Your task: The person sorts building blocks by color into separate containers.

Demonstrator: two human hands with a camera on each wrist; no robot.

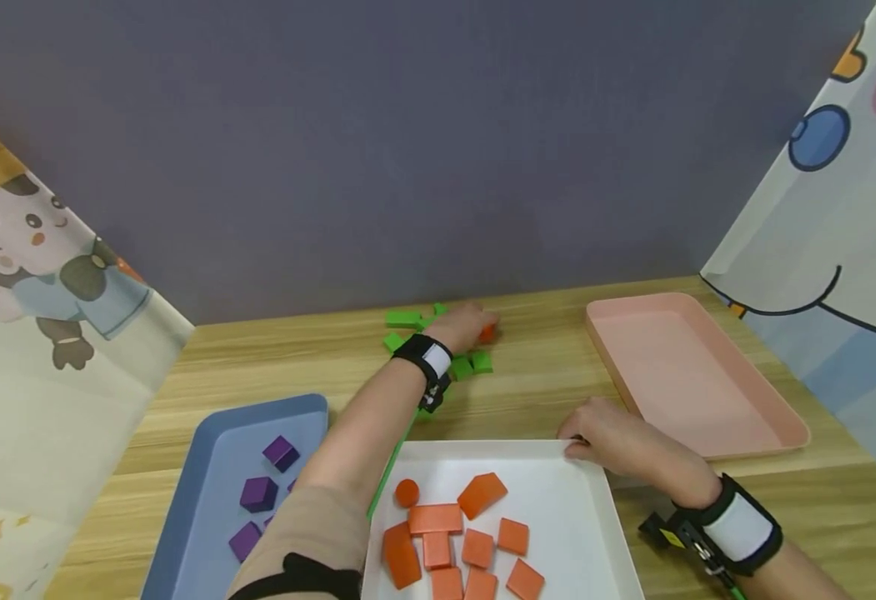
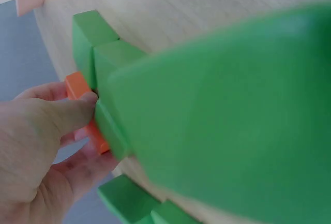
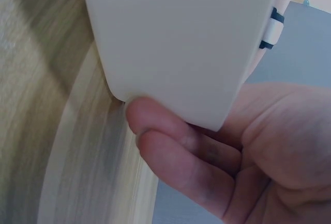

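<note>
My left hand [image 1: 462, 328] is at the far side of the table, pinching an orange block [image 2: 77, 85] between thumb and fingers. Green blocks [image 1: 403, 319] lie around it, several of them right beside the orange one; a large green shape [image 2: 222, 120] fills much of the left wrist view. At the far right corner of a white tray [image 1: 580, 533], my right hand [image 1: 621, 435] grips the rim, fingers curled against the outer wall [image 3: 176, 43]. Several orange blocks [image 1: 435, 518] of different shapes lie in this tray, mostly in its left half.
On the left is a blue tray [image 1: 205, 475] with purple blocks [image 1: 259, 494], partly hidden by my left arm. A pink tray [image 1: 678, 358] stands at the right. A dark grey panel [image 1: 422, 167] rises behind the table, with printed panels on both sides.
</note>
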